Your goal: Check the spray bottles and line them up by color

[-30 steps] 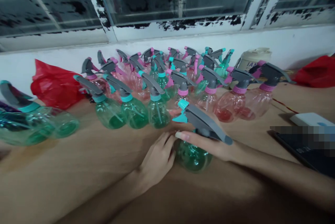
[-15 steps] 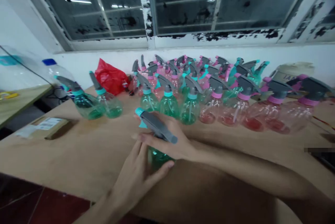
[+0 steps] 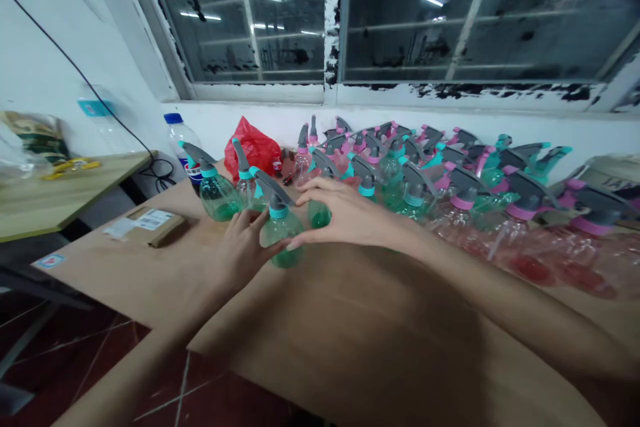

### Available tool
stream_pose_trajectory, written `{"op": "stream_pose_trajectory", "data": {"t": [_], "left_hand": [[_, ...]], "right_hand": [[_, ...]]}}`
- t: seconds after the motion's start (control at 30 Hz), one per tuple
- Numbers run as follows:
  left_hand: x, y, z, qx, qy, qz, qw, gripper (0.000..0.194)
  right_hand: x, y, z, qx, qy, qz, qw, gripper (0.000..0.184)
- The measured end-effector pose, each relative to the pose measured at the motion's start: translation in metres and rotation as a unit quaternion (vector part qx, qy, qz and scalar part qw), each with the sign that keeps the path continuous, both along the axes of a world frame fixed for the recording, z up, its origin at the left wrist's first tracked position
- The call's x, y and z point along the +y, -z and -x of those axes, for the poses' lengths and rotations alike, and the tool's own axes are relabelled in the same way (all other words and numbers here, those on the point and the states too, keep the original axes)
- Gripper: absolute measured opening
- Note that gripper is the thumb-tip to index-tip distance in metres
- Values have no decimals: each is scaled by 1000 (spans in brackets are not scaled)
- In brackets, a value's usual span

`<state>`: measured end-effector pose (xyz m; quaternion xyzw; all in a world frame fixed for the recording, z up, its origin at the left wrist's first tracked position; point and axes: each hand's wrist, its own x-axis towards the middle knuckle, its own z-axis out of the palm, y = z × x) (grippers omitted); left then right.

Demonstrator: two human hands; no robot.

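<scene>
A green-tinted spray bottle (image 3: 283,235) with a grey sprayer head and turquoise collar stands upright on the table between my hands. My left hand (image 3: 243,247) grips its left side, thumb across the front and fingers by the shoulder. On the right, my right hand (image 3: 345,210) forms a wide curve, thumb tip at the bottle's side and fingertips near the tail of the sprayer head. Through that gap shows part of another green bottle (image 3: 320,214). Just behind, to the left, stand two more green spray bottles, the nearer one (image 3: 219,195) beside a cola bottle (image 3: 193,174).
Rows of pink and green spray bottles (image 3: 463,190) fill the table's back right. A red plastic bag (image 3: 253,147) lies by the wall. On the left are a flat cardboard parcel (image 3: 150,224) and a second table (image 3: 85,190). The table's front edge drops to a tiled floor.
My view has turned left. Both hands have carried the green spray bottle leftward to the end of the front row. My right hand has spread from around the bottle's neck.
</scene>
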<state>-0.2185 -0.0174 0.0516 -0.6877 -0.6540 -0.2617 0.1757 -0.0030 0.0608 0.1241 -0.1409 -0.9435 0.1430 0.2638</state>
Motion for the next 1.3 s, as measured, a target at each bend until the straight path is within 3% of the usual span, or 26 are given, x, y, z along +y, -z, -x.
{"op": "stream_pose_trajectory", "data": {"t": [0.17, 0.3, 0.4, 0.5, 0.73, 0.83, 0.97, 1.1, 1.3], "left_hand": [[29, -3, 7, -13, -28, 7, 1000, 51], [38, -14, 1, 1, -54, 0, 999, 43], [42, -23, -7, 44, -74, -14, 996, 40], [48, -29, -10, 61, -85, -16, 994, 41], [60, -26, -4, 36, -83, -7, 996, 41], [53, -22, -8, 39, -100, -14, 994, 49], [24, -11, -23, -5, -93, -61, 994, 55], [-9, -1, -37, -16, -32, -93, 995, 51], [-26, 1, -60, -118, 55, -19, 991, 53]], "right_hand": [[17, -36, -6, -13, 105, -119, 987, 36], [44, -50, 6, -46, 230, -210, 949, 35], [62, -48, 17, -107, 264, -249, 926, 41], [72, -39, 25, -123, 267, -258, 920, 44], [76, -29, 30, -114, 269, -260, 920, 35], [79, -31, 29, -97, 265, -243, 928, 34], [79, -34, 23, -79, 257, -246, 931, 35], [69, -38, 15, -57, 239, -244, 938, 37], [33, -49, -7, -43, 181, -212, 959, 31]]}}
